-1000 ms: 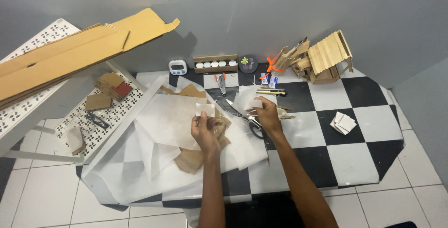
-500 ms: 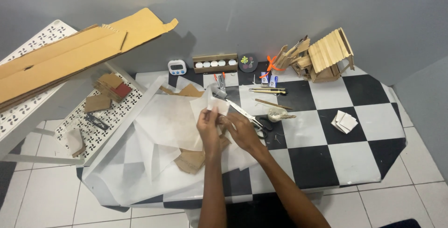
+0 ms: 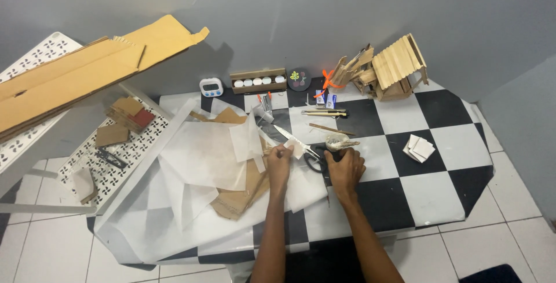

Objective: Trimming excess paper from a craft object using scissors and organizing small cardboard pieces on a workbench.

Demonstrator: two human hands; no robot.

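Thin, translucent white paper sheets (image 3: pixel 202 161), slightly crinkled and matt, spread over rough brown corrugated cardboard pieces (image 3: pixel 240 196) on a smooth, faintly glossy black-and-white checkered tabletop (image 3: pixel 417 196). Bright metal blades and black plastic handles on the scissors (image 3: pixel 301 147); a small matt white paper scrap (image 3: pixel 297 148) pinched in the left hand (image 3: pixel 279 164). Pale raw wooden sticks on the little house model (image 3: pixel 394 68) far right, matt tan cardboard sheets (image 3: pixel 75 77) far left, white-painted perforated metal rack (image 3: pixel 121 155) beneath.

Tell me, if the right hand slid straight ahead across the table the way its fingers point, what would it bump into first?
Probably the scissors: the right hand already seems to rest at their dark handles. Just beyond lies a small crumpled wad, then a thin wooden stick. Depth is hard to judge.
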